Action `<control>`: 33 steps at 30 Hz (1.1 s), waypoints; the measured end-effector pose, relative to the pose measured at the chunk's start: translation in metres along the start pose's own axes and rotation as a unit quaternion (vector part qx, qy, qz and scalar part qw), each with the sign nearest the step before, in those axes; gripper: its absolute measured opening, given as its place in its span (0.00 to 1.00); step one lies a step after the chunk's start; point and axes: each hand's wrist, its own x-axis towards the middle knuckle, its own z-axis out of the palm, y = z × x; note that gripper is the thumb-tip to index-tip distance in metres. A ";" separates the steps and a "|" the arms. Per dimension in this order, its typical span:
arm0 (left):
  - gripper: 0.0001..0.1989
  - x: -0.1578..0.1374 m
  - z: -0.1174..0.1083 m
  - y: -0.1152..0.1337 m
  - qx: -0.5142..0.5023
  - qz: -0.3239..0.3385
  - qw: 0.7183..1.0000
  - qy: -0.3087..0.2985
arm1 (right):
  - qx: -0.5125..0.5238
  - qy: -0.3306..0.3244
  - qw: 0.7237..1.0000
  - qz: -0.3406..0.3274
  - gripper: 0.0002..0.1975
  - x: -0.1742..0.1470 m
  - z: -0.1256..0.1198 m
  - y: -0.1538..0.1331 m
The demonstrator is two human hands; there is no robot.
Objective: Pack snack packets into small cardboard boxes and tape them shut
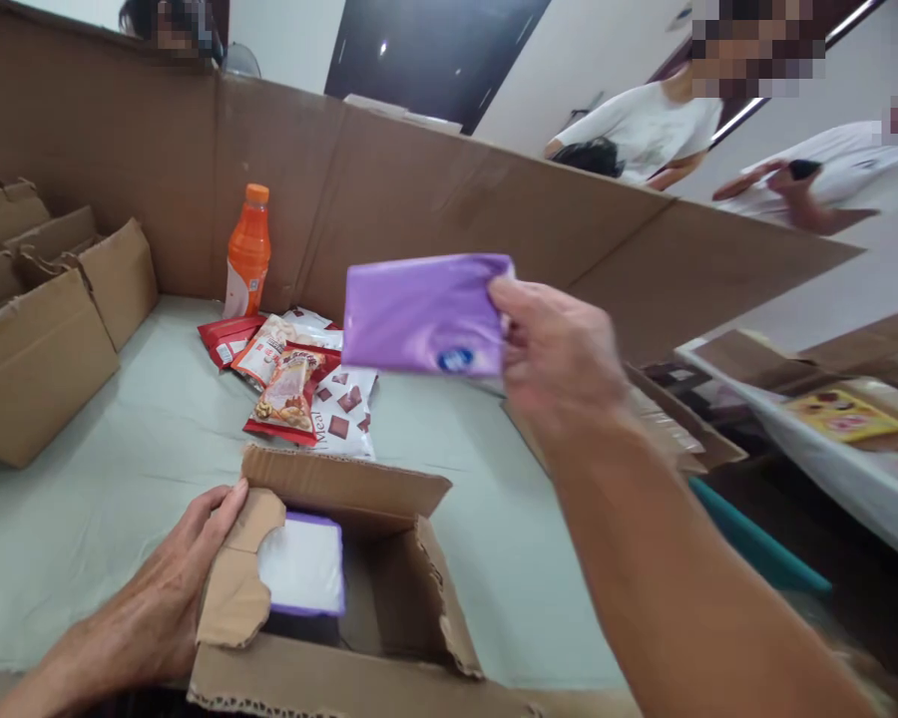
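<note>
The right hand (pixel 558 349) pinches the right end of a purple packet (pixel 419 311), whose long side runs leftward from this hand. The open box (pixel 306 680) lies below and to the left; the left hand (pixel 176 578), nearer, holds its left side.

Stretches the bare right forearm (pixel 666 538) in from the lower right corner, slanting up and leftward. Holds the right hand (pixel 561 339) raised near the middle of the view, higher than the left hand (pixel 176 578) and well apart from it. Curls the right fingers (pixel 520 349) into a closed grip, slightly blurred, pointing the topmost digit leftward. Rests the left forearm (pixel 60 678), also bare, low at the lower left corner, angled up and rightward. Extends the visible left digits in the same direction, held close together, with the left wrist nearly straight; hides the remaining left digits from sight
</note>
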 end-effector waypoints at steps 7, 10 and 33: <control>0.55 -0.002 0.003 0.002 -0.022 -0.002 1.000 0.006 | 0.093 -0.043 0.995 0.002 0.20 -0.015 0.037 -0.005; 0.56 -0.002 0.004 0.001 -0.034 0.005 0.999 0.009 | 0.007 -0.284 0.954 -0.097 0.14 -0.082 0.033 -0.029; 0.56 -0.054 -0.014 0.004 -0.019 -0.032 0.999 0.036 | -0.009 -0.217 0.973 -0.081 0.18 -0.101 0.016 -0.047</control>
